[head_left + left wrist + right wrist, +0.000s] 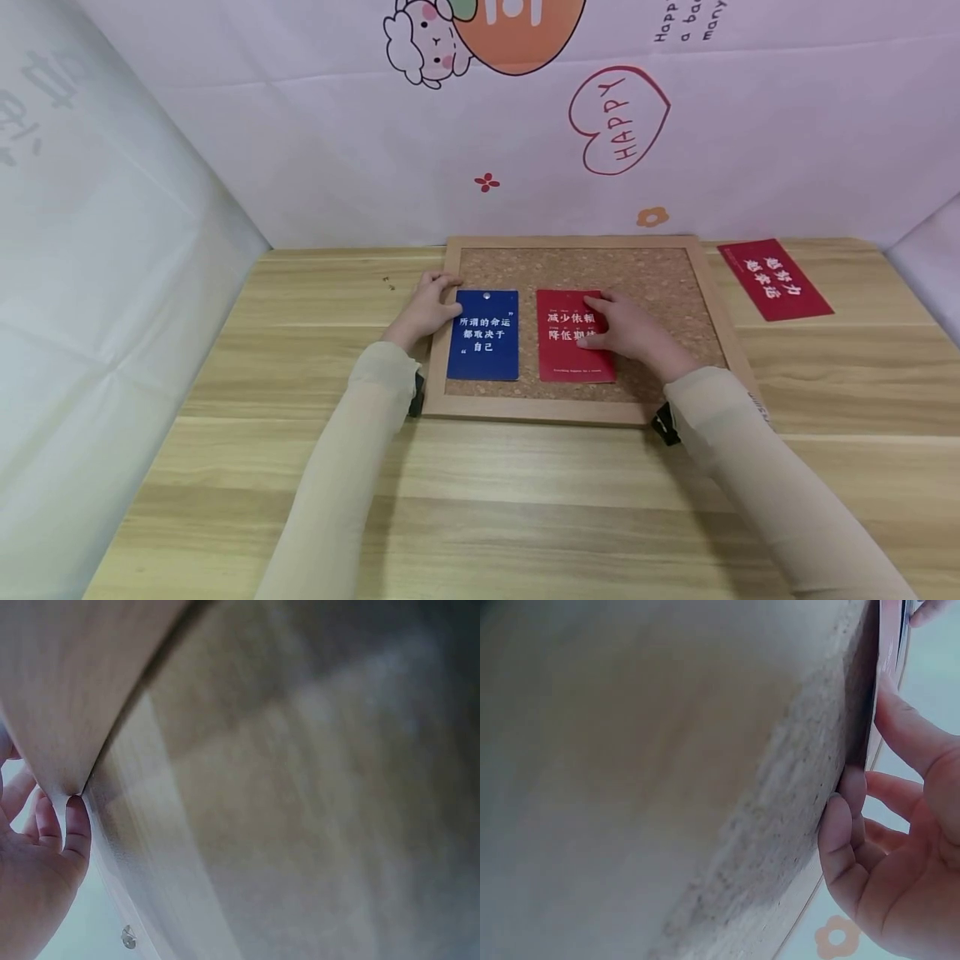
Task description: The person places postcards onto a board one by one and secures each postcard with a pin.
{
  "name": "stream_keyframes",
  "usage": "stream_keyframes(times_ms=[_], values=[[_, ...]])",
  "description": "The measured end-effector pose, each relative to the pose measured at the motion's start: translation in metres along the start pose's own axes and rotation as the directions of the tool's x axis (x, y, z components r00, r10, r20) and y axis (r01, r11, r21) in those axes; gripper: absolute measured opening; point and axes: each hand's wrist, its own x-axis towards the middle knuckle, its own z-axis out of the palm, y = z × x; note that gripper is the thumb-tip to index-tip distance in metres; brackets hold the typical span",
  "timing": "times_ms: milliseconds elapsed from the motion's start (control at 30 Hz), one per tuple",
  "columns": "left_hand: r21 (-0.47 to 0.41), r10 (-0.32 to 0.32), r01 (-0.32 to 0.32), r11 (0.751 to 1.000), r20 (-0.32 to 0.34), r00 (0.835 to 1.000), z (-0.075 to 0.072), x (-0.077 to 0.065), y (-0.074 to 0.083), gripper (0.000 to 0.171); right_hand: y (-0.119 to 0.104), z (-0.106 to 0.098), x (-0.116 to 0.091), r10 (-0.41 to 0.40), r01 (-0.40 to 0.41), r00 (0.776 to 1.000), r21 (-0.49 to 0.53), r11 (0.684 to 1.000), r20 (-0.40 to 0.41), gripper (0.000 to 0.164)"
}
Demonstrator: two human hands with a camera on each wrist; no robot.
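A cork board (pixel 652 275) with a pale wooden frame lies on the table. On its left part is a blue card (pixel 487 363) with white lettering and a small hole at its top. My left hand (pixel 426 312) holds the frame's left side, its thumb close to the blue card's edge. Right of the blue card is a red card (pixel 557 358) with white lettering. My right hand (pixel 628 328) pinches the red card by its right edge. In the right wrist view, the thumb lies on the card's face and the other fingers (pixel 838 832) are curled at its underside, close over the cork.
Another red card (pixel 780 287) lies on the wood-grain table (pixel 540 533), right of the board. Small dark bits (pixel 388 283) lie left of the board. A white printed cloth (pixel 360 167) hangs behind the table, and white cloth (pixel 97 375) stands on the left.
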Motion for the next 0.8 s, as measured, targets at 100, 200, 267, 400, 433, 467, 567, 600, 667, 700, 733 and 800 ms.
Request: stream_keyframes(times_ms=[100, 200, 267, 400, 433, 467, 567, 600, 667, 700, 733, 800], values=[[-0.004, 0.001, -0.001, 1.000, -0.001, 1.000, 0.000, 0.000, 0.000, 0.050, 0.000, 0.000, 0.000, -0.006, 0.006, 1.000, -0.003, 1.000, -0.001, 0.080], [-0.004, 0.001, -0.001, 1.000, 0.000, 1.000, 0.000, 0.000, 0.000, 0.050, 0.001, 0.000, 0.000, -0.013, 0.013, 1.000, -0.014, 1.000, -0.003, 0.079], [0.002, -0.001, 0.001, 1.000, 0.002, 1.000, 0.000, 0.001, 0.000, 0.050, 0.002, 0.001, 0.000, -0.019, 0.019, 1.000, -0.017, 1.000, -0.005, 0.080], [-0.001, -0.006, 0.006, 1.000, 0.007, 1.000, 0.000, 0.000, 0.001, 0.050, 0.006, 0.003, 0.000, -0.026, 0.026, 1.000, -0.001, 1.000, -0.001, 0.081], [-0.003, -0.007, 0.007, 1.000, 0.008, 1.000, 0.000, 0.000, 0.001, 0.050, 0.007, 0.004, 0.000, -0.026, 0.026, 1.000, 0.009, 1.000, 0.000, 0.081], [-0.005, -0.008, 0.008, 1.000, 0.009, 1.000, 0.000, 0.000, 0.001, 0.050, 0.008, 0.004, 0.000, -0.027, 0.027, 1.000, 0.018, 0.999, 0.001, 0.081], [-0.005, -0.003, 0.003, 1.000, 0.002, 1.000, 0.000, -0.001, 0.002, 0.049, 0.011, 0.006, 0.001, -0.028, 0.028, 1.000, 0.041, 0.999, 0.003, 0.082], [-0.006, -0.001, 0.001, 1.000, 0.001, 1.000, 0.000, -0.001, 0.002, 0.049, 0.012, 0.006, 0.001, -0.032, 0.032, 0.999, 0.045, 0.998, 0.003, 0.083], [-0.006, -0.004, 0.004, 1.000, 0.002, 1.000, 0.000, -0.001, 0.001, 0.049, 0.014, 0.006, 0.002, -0.038, 0.038, 0.999, 0.053, 0.998, 0.003, 0.084], [-0.006, -0.002, 0.002, 1.000, 0.000, 1.000, 0.000, -0.001, 0.001, 0.049, 0.015, 0.007, 0.002, -0.040, 0.040, 0.999, 0.056, 0.998, 0.004, 0.084], [-0.010, -0.008, 0.008, 1.000, 0.006, 1.000, 0.000, 0.000, 0.000, 0.049, 0.015, 0.006, 0.002, -0.043, 0.042, 0.999, 0.058, 0.997, 0.006, 0.084], [-0.012, -0.008, 0.008, 1.000, 0.004, 1.000, 0.000, 0.001, -0.001, 0.049, 0.015, 0.006, 0.002, -0.046, 0.045, 0.999, 0.058, 0.997, 0.008, 0.084]])
